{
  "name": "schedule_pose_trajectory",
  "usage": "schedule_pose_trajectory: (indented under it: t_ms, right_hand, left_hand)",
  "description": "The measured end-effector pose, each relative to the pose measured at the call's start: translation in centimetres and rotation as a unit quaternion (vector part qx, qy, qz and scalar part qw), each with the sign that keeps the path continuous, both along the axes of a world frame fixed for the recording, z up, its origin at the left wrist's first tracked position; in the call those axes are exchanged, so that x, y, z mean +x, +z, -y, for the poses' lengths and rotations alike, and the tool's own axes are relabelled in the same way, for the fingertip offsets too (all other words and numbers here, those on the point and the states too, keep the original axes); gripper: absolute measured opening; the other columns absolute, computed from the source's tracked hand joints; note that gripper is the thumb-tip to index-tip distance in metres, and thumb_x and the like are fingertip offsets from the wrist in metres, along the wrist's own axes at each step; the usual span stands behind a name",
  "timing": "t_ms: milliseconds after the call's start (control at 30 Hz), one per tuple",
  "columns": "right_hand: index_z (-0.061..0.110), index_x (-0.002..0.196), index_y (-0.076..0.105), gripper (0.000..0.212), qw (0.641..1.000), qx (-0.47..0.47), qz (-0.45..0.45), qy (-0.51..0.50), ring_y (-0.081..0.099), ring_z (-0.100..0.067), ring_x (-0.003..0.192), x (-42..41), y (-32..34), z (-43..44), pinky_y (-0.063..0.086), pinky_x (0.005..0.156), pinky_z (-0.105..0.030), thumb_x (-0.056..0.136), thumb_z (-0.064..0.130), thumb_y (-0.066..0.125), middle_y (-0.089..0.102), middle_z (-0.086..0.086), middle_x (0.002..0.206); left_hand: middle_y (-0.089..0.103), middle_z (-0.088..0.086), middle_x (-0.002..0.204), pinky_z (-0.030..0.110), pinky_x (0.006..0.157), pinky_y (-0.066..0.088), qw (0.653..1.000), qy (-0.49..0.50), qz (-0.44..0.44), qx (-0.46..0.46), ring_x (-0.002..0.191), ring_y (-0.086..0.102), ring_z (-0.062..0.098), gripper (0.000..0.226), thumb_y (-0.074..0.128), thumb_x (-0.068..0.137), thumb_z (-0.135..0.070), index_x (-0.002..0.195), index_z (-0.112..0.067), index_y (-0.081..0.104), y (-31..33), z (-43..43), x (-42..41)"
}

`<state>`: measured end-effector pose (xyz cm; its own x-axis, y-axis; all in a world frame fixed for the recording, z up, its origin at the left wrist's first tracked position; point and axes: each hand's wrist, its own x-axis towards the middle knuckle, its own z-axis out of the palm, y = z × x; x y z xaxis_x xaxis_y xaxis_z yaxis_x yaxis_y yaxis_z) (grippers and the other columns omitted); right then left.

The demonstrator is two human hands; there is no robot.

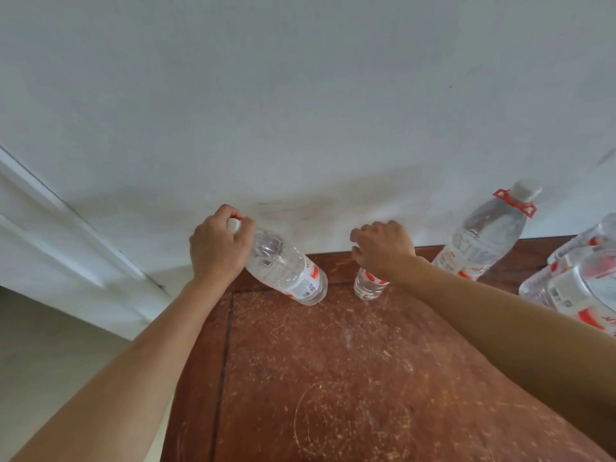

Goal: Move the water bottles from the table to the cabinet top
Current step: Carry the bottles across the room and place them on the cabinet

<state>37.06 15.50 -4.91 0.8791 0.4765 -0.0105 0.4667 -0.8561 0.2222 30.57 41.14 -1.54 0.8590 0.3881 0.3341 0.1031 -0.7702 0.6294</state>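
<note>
Plainly, the scratched wooden top (333,378) nearest the person carries everything, though whether it is the table or the cabinet cannot be told. Towards its far left corner the left hand (216,251) has its fingers curled round the cap and neck of the tilted bottle (286,271), which leans away to the right with its base resting on the wood. Just right of it, the right hand (383,248) sits over the upright bottle (368,288), fingers curled down round its top, the cap hidden beneath the palm. Both bottles are clear thin plastic and look full, so they are likely fairly heavy, smooth-sided and prone to dent if squeezed at the middle; the stiff neck below the cap is probably the safest hold. Further right stand a tall bottle (483,241) with a red carrying ring and a cluster of bottles (580,288) at the edge of view. Behind all rises the pale wall (300,95).
</note>
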Motion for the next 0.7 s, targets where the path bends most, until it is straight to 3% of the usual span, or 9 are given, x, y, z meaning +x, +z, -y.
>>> schedule_pose_trajectory:
  t_ms: [200, 300, 367, 433, 567, 700]
  right_hand:
    - [0.018, 0.09, 0.052, 0.01, 0.999, -0.001, -0.04, 0.015, 0.059, -0.023, 0.081, -1.3, 0.5, -4.9, 0.031, 0.071, -0.035, 0.093, 0.026, 0.046, 0.064, 0.0, 0.089]
    - [0.015, 0.107, 0.055, 0.018, 0.993, 0.084, -0.08, 0.016, 0.058, -0.024, 0.082, -1.8, -1.9, -7.4, 0.036, 0.068, -0.035, 0.096, 0.023, 0.044, 0.063, -0.003, 0.095]
    - [0.015, 0.122, 0.052, 0.031, 0.958, 0.216, -0.176, -0.075, 0.059, -0.028, 0.093, -1.7, -4.1, -8.4, 0.044, 0.073, -0.036, 0.099, 0.031, 0.039, 0.061, -0.007, 0.107]
    - [0.011, 0.127, 0.051, 0.044, 0.885, 0.324, -0.271, -0.196, 0.058, -0.031, 0.105, -1.4, -6.6, -8.7, 0.047, 0.084, -0.039, 0.097, 0.041, 0.039, 0.061, -0.011, 0.118]
    - [0.009, 0.137, 0.048, 0.063, 0.775, 0.42, -0.366, -0.297, 0.052, -0.032, 0.121, -1.5, -9.9, -10.2, 0.043, 0.098, -0.038, 0.093, 0.054, 0.044, 0.054, -0.011, 0.136]
    - [0.018, 0.143, 0.039, 0.064, 0.774, 0.436, -0.344, -0.303, 0.053, -0.032, 0.119, -2.5, -11.0, -12.0, 0.043, 0.096, -0.036, 0.091, 0.055, 0.046, 0.054, -0.012, 0.135]
  left_hand:
    - [0.067, 0.006, 0.079, 0.029, 0.067, 0.035, 1.0, -0.004, -0.001, 0.01, 0.071, 0.053, 0.022, 0.035, 0.044, 0.08, -0.039, 0.091, -0.013, 0.065, 0.1, -0.1, -0.2]
    - [0.065, 0.001, 0.081, 0.03, 0.067, 0.036, 1.0, 0.004, 0.003, -0.012, 0.073, 0.055, 0.02, 0.033, 0.045, 0.083, -0.036, 0.092, -0.012, 0.065, -0.7, -1.4, -1.7]
    - [0.065, -0.001, 0.08, 0.03, 0.066, 0.039, 0.999, 0.024, 0.007, -0.043, 0.073, 0.056, 0.017, 0.025, 0.048, 0.086, -0.031, 0.09, -0.013, 0.064, -1.5, -2.6, -3.1]
    - [0.062, -0.003, 0.076, 0.03, 0.063, 0.041, 0.995, 0.048, 0.001, -0.088, 0.068, 0.054, 0.01, 0.015, 0.051, 0.088, -0.024, 0.086, -0.015, 0.062, -2.8, -3.9, -4.7]
    - [0.058, -0.005, 0.064, 0.04, 0.062, 0.047, 0.969, 0.136, -0.023, -0.207, 0.064, 0.055, 0.022, 0.016, 0.05, 0.082, -0.033, 0.075, -0.022, 0.06, -6.5, -6.4, -8.2]
    - [0.046, -0.009, 0.044, 0.025, 0.044, 0.034, 0.896, 0.231, -0.014, -0.379, 0.043, 0.041, 0.014, 0.02, 0.055, 0.084, -0.017, 0.065, -0.019, 0.055, -9.3, -6.8, -11.8]
